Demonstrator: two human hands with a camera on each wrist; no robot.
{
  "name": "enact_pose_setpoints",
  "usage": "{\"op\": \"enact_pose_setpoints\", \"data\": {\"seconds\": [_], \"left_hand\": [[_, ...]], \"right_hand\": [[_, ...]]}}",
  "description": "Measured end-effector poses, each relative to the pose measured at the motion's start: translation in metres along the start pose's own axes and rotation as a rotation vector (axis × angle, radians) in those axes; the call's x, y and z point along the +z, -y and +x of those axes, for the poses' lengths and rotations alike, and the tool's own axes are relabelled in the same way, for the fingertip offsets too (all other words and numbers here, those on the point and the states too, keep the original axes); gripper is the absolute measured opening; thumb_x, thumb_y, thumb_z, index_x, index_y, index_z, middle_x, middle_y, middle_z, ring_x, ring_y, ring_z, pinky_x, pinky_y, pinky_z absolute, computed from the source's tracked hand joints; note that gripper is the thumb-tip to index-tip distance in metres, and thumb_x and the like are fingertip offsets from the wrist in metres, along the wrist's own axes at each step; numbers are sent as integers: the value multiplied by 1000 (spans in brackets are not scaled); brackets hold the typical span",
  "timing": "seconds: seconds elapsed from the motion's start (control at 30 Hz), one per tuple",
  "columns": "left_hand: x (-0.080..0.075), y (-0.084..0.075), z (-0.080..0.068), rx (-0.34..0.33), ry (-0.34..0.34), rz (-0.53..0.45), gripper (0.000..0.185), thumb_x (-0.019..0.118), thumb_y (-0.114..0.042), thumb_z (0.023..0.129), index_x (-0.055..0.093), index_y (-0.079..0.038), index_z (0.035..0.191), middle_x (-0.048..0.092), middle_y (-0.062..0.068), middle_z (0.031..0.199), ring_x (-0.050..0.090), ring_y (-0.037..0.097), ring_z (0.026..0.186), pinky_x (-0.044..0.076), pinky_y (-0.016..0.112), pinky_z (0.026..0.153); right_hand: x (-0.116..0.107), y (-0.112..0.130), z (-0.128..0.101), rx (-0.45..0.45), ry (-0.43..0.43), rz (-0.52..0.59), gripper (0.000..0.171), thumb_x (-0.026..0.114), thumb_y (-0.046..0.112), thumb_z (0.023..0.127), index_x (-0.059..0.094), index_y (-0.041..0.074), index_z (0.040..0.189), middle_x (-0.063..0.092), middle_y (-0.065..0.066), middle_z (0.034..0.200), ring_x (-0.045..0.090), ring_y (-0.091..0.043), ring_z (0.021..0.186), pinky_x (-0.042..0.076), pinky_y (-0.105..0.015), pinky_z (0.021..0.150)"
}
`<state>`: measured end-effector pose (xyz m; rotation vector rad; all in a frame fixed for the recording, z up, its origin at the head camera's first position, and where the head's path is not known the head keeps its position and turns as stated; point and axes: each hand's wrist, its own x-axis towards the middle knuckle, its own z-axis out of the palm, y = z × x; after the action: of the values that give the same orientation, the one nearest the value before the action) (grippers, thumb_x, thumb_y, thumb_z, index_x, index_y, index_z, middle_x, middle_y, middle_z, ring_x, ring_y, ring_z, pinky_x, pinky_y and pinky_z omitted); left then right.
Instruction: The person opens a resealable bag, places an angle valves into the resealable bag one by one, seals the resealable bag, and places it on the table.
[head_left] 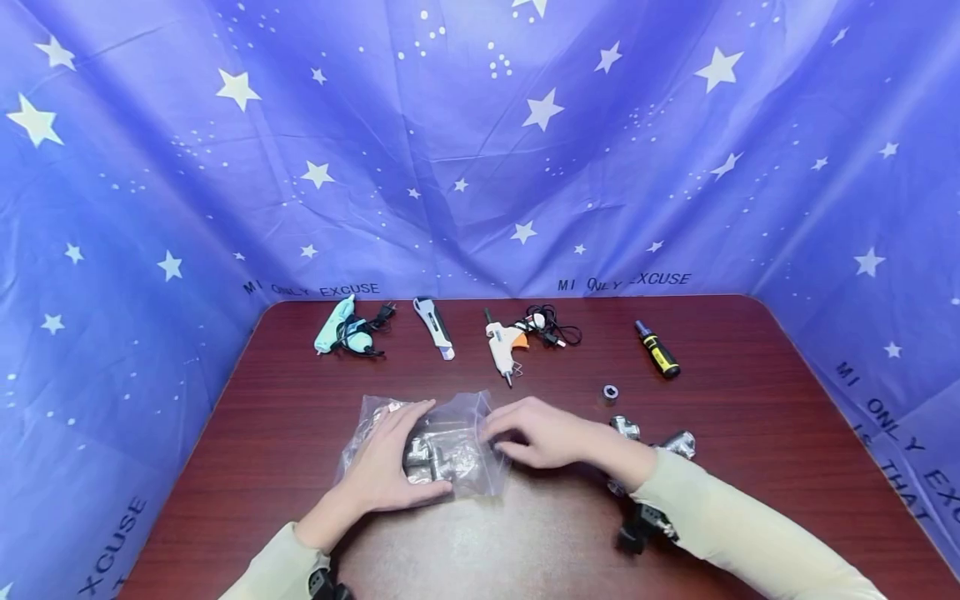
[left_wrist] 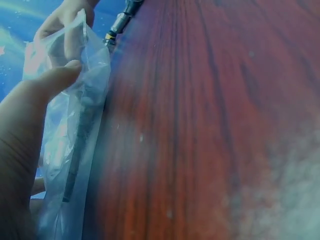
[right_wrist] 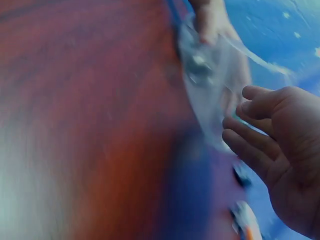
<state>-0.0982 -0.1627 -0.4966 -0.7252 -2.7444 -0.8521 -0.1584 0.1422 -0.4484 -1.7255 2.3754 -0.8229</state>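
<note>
From above, the left hand lies flat on the plastic bag of metal parts mid-table; the right hand pinches its edge. Left wrist: thumb touching the bag. Right wrist: fingers curled at the bag. Opening it likely needs a firm pinch

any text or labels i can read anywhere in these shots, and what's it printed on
"MI ONLY EXCUSE" on the blue star cloth behind the table's left end.
"MI ONLY EXCUSE" again on the cloth behind the right end.
"XCUSE", cut off, on the cloth at lower left.
"MI ONLY" and further letters, partly cut off, on the cloth at far right.
Nothing legible on the tools or the plastic bag; wrist views too blurred to read.
</note>
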Motion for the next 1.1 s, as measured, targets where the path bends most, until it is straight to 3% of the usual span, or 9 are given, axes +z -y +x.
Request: {"op": "enact_pose_setpoints", "data": {"seconds": [0.17, 0.43, 0.7, 0.9, 1.1], "left_hand": [[0, 1, 0, 4, 1, -4, 114, 93, -60, 65, 48, -12, 158, 60, 10, 153, 56, 32, 143, 35, 67, 124], [-1, 2, 2, -2, 15, -14, 115, 94, -60, 64, 48, -12, 158, 60, 9, 153, 56, 30, 144, 33, 65, 125], [-1, 0, 2, 4, 10, -4, 115, 93, -62, 63, 50, -12, 157, 61, 9, 152, 57, 32, 142, 41, 62, 122], [-1, 1, 2, 0, 14, 4, 116, 94, -63, 63, 50, -12, 157, 61, 8, 151, 57, 30, 142, 39, 63, 123], [-2, -1, 1, -1, 19, 10, 114, 93, -63, 63, 51, -12, 157, 62, 9, 150, 58, 31, 140, 40, 62, 122]], "right_hand": [[-34, -7, -35, 79, -45, -5, 21, 71, 7, 98, 79, 11, 117, 79, 3, 110, 74, -8, 102, 62, -27, 92], [-69, -9, -102, 225, -89, -152, 17, 80, 8, 91, 80, 16, 106, 77, 8, 101, 71, -6, 88, 59, -27, 75], [-62, 2, -149, 288, -130, -273, 26, 88, 9, 81, 80, 15, 105, 74, 9, 99, 69, -4, 86, 56, -21, 72], [-53, 0, -157, 311, -233, -397, 33, 95, 11, 70, 79, 18, 98, 69, 12, 97, 68, -5, 88, 55, -21, 77], [-48, -5, -160, 363, -269, -373, 34, 96, 8, 68, 79, 18, 96, 64, 10, 96, 62, -2, 80, 48, -15, 69]]}}
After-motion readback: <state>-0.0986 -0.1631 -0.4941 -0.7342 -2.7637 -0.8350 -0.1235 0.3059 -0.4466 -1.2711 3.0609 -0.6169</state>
